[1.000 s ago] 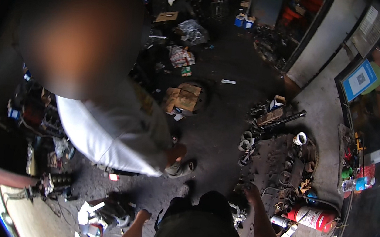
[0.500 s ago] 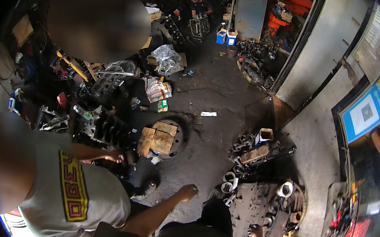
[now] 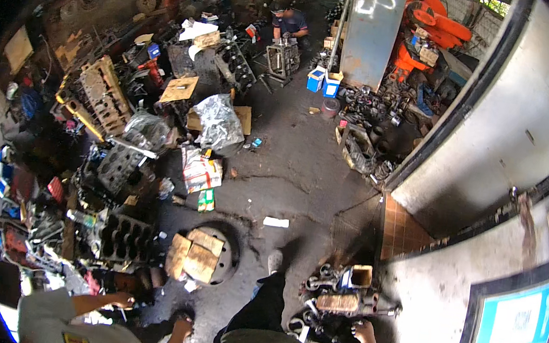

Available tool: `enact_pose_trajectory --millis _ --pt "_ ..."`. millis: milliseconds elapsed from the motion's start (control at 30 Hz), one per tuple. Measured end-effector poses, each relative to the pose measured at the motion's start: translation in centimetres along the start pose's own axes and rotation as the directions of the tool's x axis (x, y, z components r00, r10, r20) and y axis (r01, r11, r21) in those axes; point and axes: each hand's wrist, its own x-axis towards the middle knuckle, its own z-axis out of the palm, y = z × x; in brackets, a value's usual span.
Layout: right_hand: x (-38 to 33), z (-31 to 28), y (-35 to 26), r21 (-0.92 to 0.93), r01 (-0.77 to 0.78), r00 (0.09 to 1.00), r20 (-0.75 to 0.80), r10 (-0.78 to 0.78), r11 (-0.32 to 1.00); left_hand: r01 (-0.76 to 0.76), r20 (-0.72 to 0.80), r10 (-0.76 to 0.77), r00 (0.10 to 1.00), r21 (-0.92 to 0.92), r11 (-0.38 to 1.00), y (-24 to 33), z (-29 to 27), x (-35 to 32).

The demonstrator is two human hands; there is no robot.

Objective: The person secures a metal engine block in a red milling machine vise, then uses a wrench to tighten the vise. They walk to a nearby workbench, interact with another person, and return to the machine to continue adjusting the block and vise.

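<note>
My left hand (image 3: 183,326) hangs low beside my body, over the dark floor left of my leg. Its fingers are dark and too unclear to read, and I see nothing sticking out of it. On the other side, my right hand (image 3: 362,330) hangs with loosely bent fingers, nothing visible in it. In the picture it is nearest to a pile of metal engine parts (image 3: 313,311) and a wooden-looking block (image 3: 338,303); I see no contact. One of my feet, in a light shoe (image 3: 274,261), is stretched forward on the floor.
A wheel rim (image 3: 229,261) with cardboard pieces (image 3: 202,256) lies ahead on the left. Engine blocks (image 3: 123,239) crowd the left side. A co-worker in a grey shirt (image 3: 48,315) is at lower left; another person (image 3: 291,24) crouches far ahead. A white wall (image 3: 428,304) bounds the right.
My view has tilted up and moved forward. A leg now reaches ahead. Both my hands sit lower beside my body, and the grey-shirted co-worker has slipped toward the lower edge.
</note>
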Motion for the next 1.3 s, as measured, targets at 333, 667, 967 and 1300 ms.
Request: enact_pose_trajectory --millis 333,667,967,1300 --pt "10.7 27.3 -24.1 -0.478 0.240 0.946 -0.080 -0.314 0.845 0.044 -0.161 -0.131 0.978 -0.455 0.889 8.0 -42.0 28.3" --pt "26.5 41.7 -44.9 -0.197 -0.142 0.968 -0.233 0.095 0.970 -0.178 -0.494 -0.233 0.837 -0.650 0.739 11.7 -75.1 54.0" --pt "38.7 65.9 -72.9 -0.950 0.242 0.820 0.091 -0.565 0.197 -0.022 -0.026 0.021 0.999 -0.033 0.999 6.7 -72.1 62.5" --pt "53.2 101.0 -87.4 -0.931 0.156 0.947 0.046 -0.319 0.329 0.061 -0.103 -0.096 0.990 -0.299 0.952 2.5 -98.8 89.1"
